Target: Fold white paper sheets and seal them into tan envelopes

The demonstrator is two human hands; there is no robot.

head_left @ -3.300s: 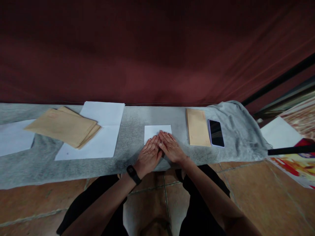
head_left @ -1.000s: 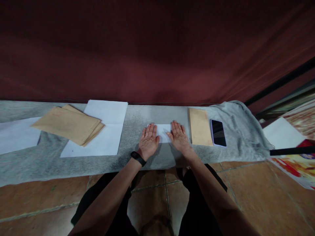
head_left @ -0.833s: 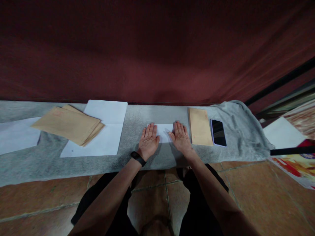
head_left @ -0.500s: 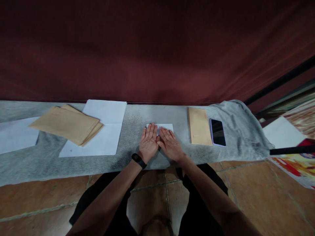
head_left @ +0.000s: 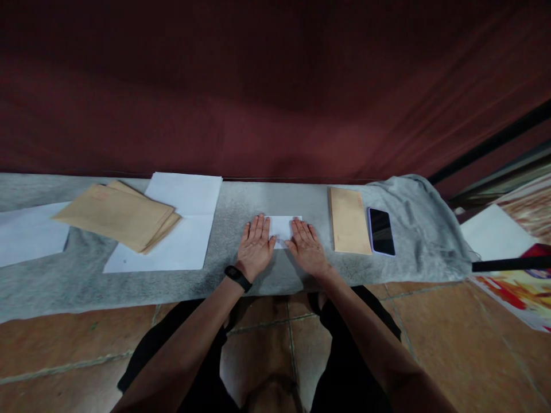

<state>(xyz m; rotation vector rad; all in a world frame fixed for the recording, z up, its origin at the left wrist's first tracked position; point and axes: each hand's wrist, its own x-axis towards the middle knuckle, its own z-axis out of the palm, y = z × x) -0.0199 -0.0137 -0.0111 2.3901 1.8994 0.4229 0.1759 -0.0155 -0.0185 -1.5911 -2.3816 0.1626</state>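
Note:
A small white folded paper (head_left: 280, 228) lies flat on the grey cloth in front of me. My left hand (head_left: 255, 245) rests palm down on its left part, fingers stretched out and pointing away from me. On the right part lies my right hand (head_left: 307, 245), also flat, with its fingers extended. The middle of the paper shows between the two hands; its side edges are partly hidden under them. A black band (head_left: 238, 277) is round my left wrist.
Brown envelopes (head_left: 114, 215) lie on large white sheets (head_left: 189, 198) at the left, near another white sheet (head_left: 32, 234). To the right are a brown envelope stack (head_left: 349, 221) and a phone (head_left: 381, 231). The grey cloth (head_left: 241, 198) covers the bench; a dark red curtain (head_left: 275, 132) hangs behind.
My hands have moved apart, the left one to the left and the right one to the right. More of the paper's middle shows between them.

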